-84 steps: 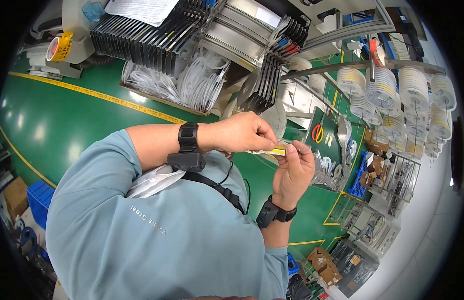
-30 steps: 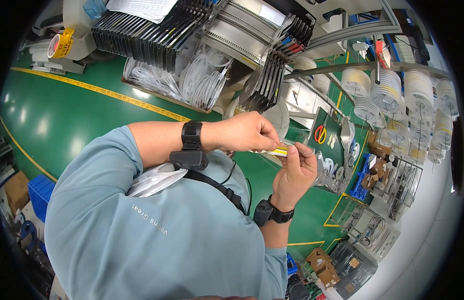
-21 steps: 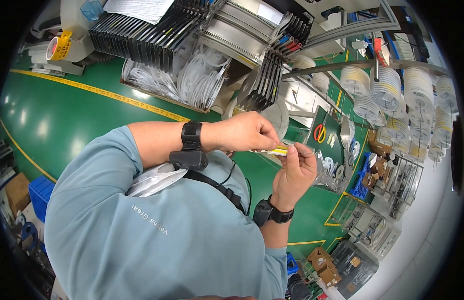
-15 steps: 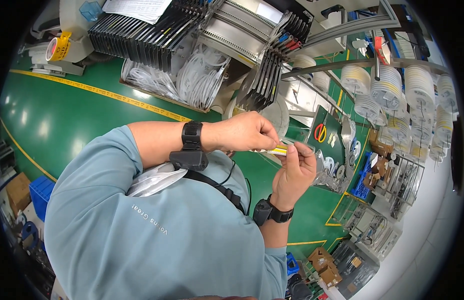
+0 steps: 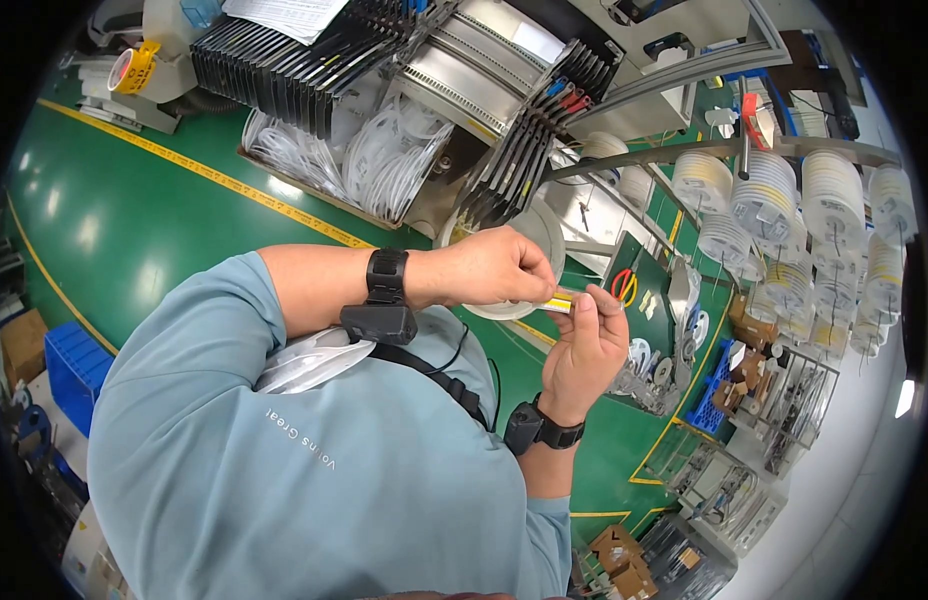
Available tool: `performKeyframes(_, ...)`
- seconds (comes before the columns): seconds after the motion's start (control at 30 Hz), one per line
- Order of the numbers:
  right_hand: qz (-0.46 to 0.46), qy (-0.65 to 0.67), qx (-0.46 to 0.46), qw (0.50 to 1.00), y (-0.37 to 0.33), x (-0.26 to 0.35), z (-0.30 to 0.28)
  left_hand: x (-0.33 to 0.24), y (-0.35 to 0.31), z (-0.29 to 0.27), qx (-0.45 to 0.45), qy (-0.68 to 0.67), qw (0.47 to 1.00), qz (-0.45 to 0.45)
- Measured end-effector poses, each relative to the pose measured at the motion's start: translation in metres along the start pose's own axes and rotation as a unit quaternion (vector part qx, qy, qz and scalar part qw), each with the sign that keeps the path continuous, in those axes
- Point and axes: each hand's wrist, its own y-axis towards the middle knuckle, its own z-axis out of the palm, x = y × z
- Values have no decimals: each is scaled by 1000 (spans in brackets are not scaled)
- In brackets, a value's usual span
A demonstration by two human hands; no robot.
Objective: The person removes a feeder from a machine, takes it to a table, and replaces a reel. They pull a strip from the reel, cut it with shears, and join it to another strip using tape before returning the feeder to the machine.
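Between my two hands is a small, narrow yellow-and-white strip (image 5: 559, 302); its exact kind cannot be made out. My left hand (image 5: 492, 267) reaches in from the left with its fingers bent, pinching the strip's near-left end. At the other end my right hand (image 5: 589, 348) is closed on it, thumb over the strip and fingertips curled behind. The fingertips cover both ends. Each wrist wears a black strap with a small black box.
Beyond my left hand stand a rack of black feeders (image 5: 274, 75), a box of white reels (image 5: 349, 165) and a round white tub (image 5: 539, 240). Red-and-yellow scissors (image 5: 624, 287) lie on a green board to the right. Clustered white reels (image 5: 766, 195) hang at the upper right.
My view has shifted a little, so the surroundings sit slightly differently behind my hands. Both hands keep their pinch on the strip, almost unmoved relative to my body.
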Motion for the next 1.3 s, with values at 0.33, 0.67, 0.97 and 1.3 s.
performKeyframes(0.33,2,14,52,999,19,6,-55,8,26,46,-44,11,999,15)
performKeyframes(0.67,11,56,110,992,34,7,-95,9,39,82,-87,25,996,-7)
performKeyframes(0.97,15,54,123,991,41,-9,-114,16,46,101,-113,51,992,16)
performKeyframes(1.3,60,84,112,988,42,-10,-107,18,45,92,-103,86,990,31)
